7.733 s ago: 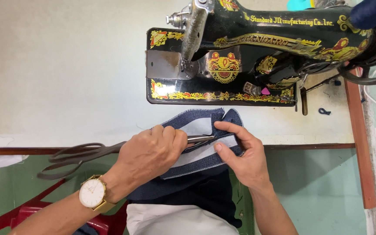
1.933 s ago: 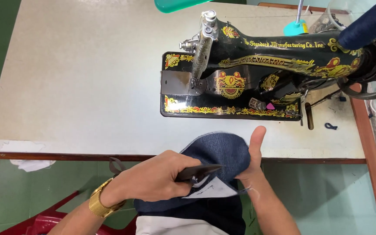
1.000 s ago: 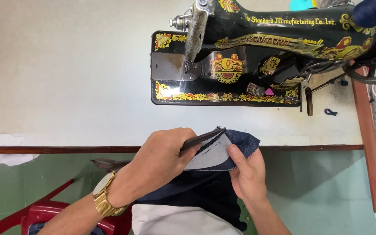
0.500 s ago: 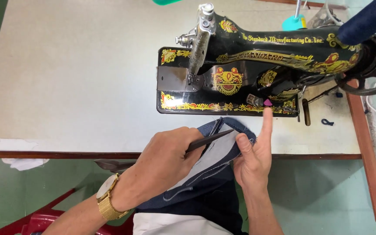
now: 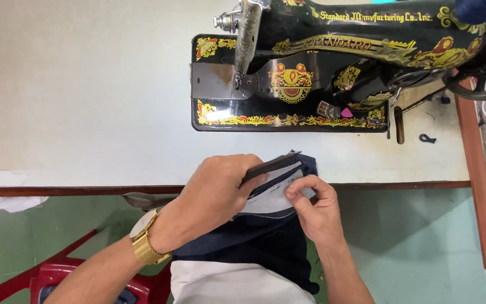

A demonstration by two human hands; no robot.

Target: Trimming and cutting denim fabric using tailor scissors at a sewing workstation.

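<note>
My left hand (image 5: 212, 194), with a gold watch on the wrist, grips large dark scissors (image 5: 268, 165) whose blades lie along the edge of a piece of dark blue fabric (image 5: 265, 233) with a pale grey lining. My right hand (image 5: 316, 211) pinches the pale lining just to the right of the blades. The fabric hangs over the table's front edge into my lap. The scissor handles are hidden under my left hand.
A black sewing machine (image 5: 333, 73) with gold and red decoration stands at the back right of the pale table (image 5: 85, 95). A small pink chalk piece (image 5: 346, 112) lies on the machine's base. A red plastic stool (image 5: 46, 278) stands on the green floor at lower left.
My right hand has dropped from the upper edge of the fabric to pinch the pale lining. The scissors stay at the fabric's edge in my left hand. The camera has moved closer.
</note>
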